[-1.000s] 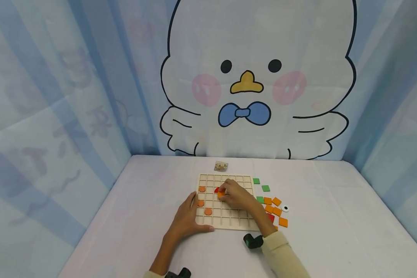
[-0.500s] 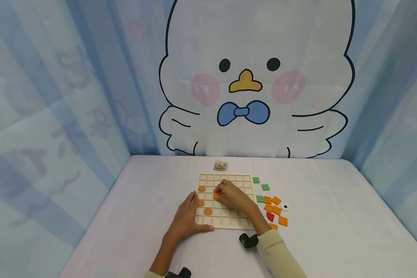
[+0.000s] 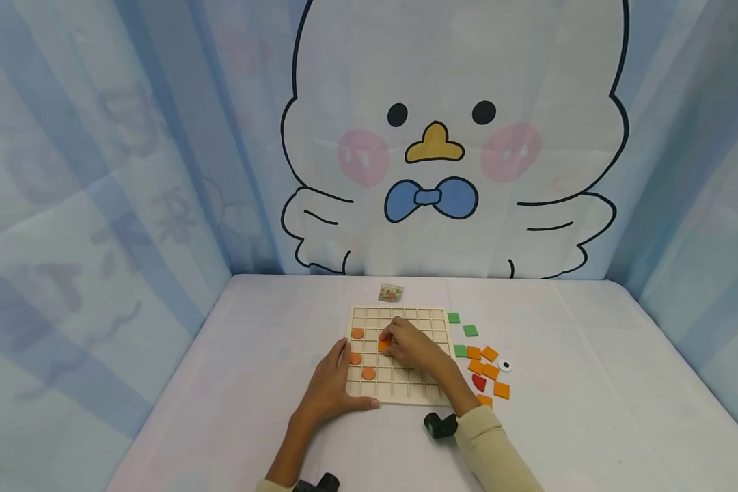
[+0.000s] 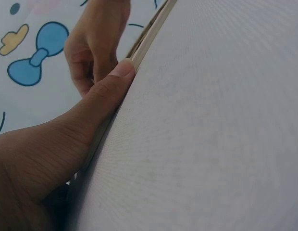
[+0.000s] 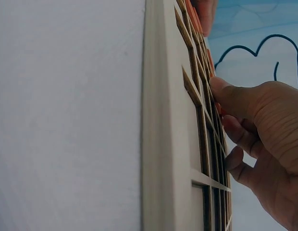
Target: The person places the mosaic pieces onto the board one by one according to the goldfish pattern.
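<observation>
A pale wooden grid board (image 3: 406, 393) lies on the white table. My left hand (image 3: 329, 388) steadies its near left corner, fingers straight along the left side and thumb against the front edge. The left wrist view shows that thumb (image 4: 103, 94) on the board's rim. Over the upper middle of the grid, my right hand (image 3: 415, 346) pinches an orange square tile (image 3: 384, 346) down at a cell; its fingers partly hide the tile. Thumb and fingertips meet the grid in the right wrist view, where the right hand (image 5: 279, 139) fills the right side.
Three orange discs (image 3: 368, 374) sit in left-hand cells. Right of the board lie green squares (image 3: 470, 331), several orange squares (image 3: 501, 391), a red quarter-round piece (image 3: 479, 383) and a white eye piece (image 3: 505, 366). A small patterned card (image 3: 390, 293) lies behind the board.
My right hand has shifted slightly left with the orange square tile, bringing it down at a cell, and then stayed there. The left hand has held its place.
</observation>
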The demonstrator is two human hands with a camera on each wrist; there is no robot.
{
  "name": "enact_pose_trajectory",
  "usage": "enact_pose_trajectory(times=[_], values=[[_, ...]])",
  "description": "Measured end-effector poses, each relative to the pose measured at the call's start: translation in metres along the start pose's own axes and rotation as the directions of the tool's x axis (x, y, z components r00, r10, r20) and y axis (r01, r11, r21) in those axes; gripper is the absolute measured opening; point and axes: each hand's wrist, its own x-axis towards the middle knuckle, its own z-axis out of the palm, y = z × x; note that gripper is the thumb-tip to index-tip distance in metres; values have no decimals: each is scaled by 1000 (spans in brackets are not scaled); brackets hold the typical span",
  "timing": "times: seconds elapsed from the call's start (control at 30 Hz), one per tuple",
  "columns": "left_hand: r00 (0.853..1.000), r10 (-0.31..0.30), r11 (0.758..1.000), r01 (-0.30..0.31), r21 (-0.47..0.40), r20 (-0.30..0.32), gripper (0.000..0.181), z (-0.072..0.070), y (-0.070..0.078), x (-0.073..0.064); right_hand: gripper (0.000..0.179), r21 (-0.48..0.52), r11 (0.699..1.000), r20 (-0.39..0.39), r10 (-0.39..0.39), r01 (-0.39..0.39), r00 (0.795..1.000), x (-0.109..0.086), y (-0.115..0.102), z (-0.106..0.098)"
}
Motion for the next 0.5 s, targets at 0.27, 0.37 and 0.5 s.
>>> enact_pose_trajectory(times=[0.27, 0.37, 0.5], values=[[1000, -12, 1000, 12, 7, 6, 135, 1, -1, 2, 23, -3, 1000, 11, 17, -17, 1000, 1, 1, -1], [1000, -16, 1000, 16, 10, 11, 135, 1, -1, 1, 23, 7, 1000, 11, 19, -19, 1000, 1, 1, 0], [1000, -17, 1000, 17, -3, 14, 135, 1, -1, 0, 25, 8, 1000, -8, 8, -8, 1000, -2, 2, 0]])
